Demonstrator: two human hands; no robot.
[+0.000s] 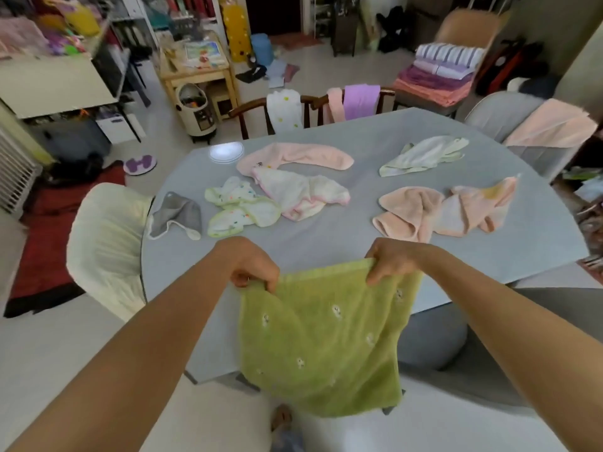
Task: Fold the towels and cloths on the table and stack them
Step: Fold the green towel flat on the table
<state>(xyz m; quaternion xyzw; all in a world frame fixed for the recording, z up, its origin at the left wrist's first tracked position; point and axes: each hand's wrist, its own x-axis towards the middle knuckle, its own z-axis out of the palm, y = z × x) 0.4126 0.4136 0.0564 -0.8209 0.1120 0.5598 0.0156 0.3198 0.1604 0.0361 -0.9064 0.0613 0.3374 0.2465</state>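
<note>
Left hand: left hand pinched the soft green embroidered towel at its top left corner.
Right hand: right hand gripped the top right corner.
Towel: hung at lower centre, over the grey table edge.

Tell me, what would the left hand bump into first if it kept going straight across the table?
Probably the dotted cloth with the green trim. The left hand, its grip on the green towel, points toward it over bare table. Depth is hard to judge.
</note>
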